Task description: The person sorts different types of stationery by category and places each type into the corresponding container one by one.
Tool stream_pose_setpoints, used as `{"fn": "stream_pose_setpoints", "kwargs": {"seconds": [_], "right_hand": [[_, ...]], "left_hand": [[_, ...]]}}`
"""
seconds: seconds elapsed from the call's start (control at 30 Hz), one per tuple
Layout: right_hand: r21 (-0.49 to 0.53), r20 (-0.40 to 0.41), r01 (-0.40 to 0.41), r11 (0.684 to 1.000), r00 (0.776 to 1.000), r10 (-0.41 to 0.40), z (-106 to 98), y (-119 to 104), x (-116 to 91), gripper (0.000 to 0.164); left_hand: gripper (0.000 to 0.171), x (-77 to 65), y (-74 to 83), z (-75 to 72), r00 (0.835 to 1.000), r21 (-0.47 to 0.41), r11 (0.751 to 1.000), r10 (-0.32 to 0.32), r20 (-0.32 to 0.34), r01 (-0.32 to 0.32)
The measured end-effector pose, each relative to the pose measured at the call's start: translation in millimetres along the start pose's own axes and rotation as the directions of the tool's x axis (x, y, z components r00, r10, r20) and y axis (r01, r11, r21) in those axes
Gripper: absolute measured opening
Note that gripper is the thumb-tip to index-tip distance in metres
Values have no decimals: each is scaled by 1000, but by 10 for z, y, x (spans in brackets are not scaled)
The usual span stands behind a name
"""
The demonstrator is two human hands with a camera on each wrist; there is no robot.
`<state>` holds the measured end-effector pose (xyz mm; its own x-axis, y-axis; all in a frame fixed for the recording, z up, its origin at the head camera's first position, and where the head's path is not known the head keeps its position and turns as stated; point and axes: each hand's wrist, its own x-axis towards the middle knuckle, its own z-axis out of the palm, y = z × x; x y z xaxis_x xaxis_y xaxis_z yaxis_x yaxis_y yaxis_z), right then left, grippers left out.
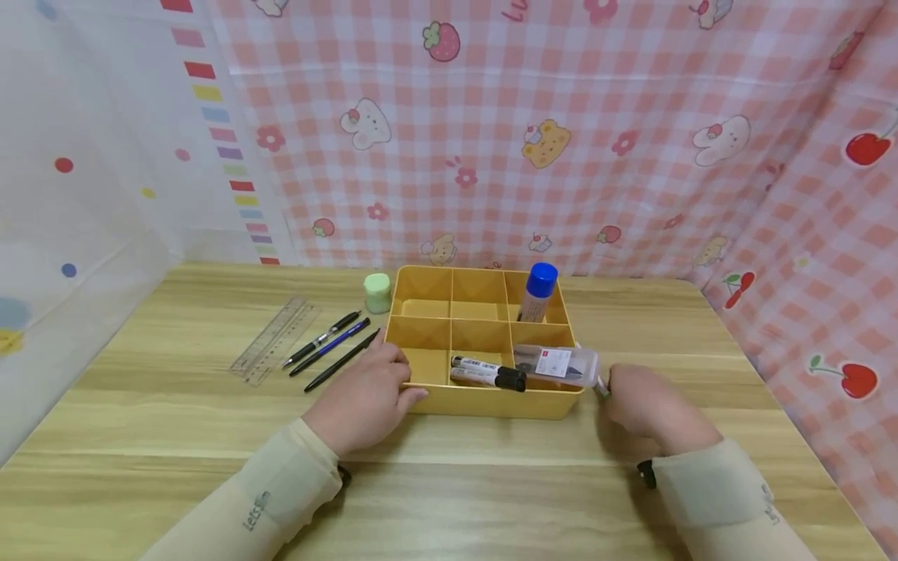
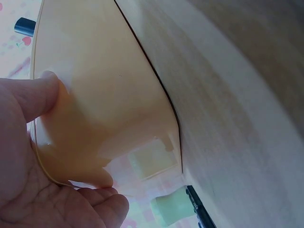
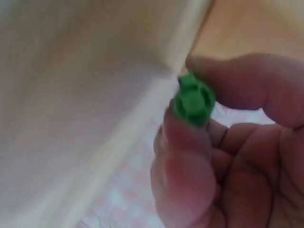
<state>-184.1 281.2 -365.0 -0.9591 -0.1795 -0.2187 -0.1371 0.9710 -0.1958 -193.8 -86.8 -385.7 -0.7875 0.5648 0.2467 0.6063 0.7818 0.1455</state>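
Observation:
My left hand (image 1: pixel 370 389) grips the front-left corner of a yellow divided organizer box (image 1: pixel 484 401), thumb against its front wall and fingers at its left side. To the box's right, my right hand (image 1: pixel 648 405) pinches a slim thing with a ridged green end (image 3: pixel 194 102); the fingers hide most of it. A blue-capped glue stick (image 1: pixel 537 292) stands in the back right compartment. Black-and-white markers (image 1: pixel 480 372) lean in the front middle one. A clear plastic case (image 1: pixel 557 364) with a white label sticks out of the front right one over the rim.
Left of the box lie a clear ruler (image 1: pixel 276 341), a black-and-clear pen (image 1: pixel 323 340), a blue pen (image 1: pixel 330 347) and a black pen (image 1: pixel 342 360). A pale green round-topped object (image 1: pixel 377 294) stands by the back left corner. Patterned cloth (image 1: pixel 491 156) hangs behind the wooden table (image 1: pixel 477 499).

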Motion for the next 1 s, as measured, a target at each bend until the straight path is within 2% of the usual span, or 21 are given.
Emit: {"fn": "stream_pose_setpoints", "kwargs": {"seconds": [0.13, 0.2, 0.4, 0.47, 0.67, 1.0], "right_hand": [[69, -30, -110, 992, 993, 112, -188, 46, -105, 14], [98, -61, -140, 985, 987, 146, -292, 47, -172, 19], [113, -173, -123, 986, 975, 142, -505, -60, -355, 24], [124, -199, -105, 987, 972, 129, -541, -153, -395, 23], [128, -255, 21, 992, 967, 13, -576, -437, -447, 17], [99, -274, 168, 981, 952, -135, -511, -754, -360, 12]], "left_hand": [[34, 5, 4, 1, 1000, 4, 1000, 13, -2, -13], [35, 4, 10, -4, 1000, 0, 1000, 11, -1, -11], [35, 4, 7, 0, 1000, 4, 1000, 13, -7, -13], [35, 4, 2, 5, 1000, 5, 1000, 13, -11, -13], [35, 1, -2, 14, 1000, 0, 1000, 11, -11, -11], [35, -1, -3, 12, 1000, 7, 1000, 15, -21, -15]]}}
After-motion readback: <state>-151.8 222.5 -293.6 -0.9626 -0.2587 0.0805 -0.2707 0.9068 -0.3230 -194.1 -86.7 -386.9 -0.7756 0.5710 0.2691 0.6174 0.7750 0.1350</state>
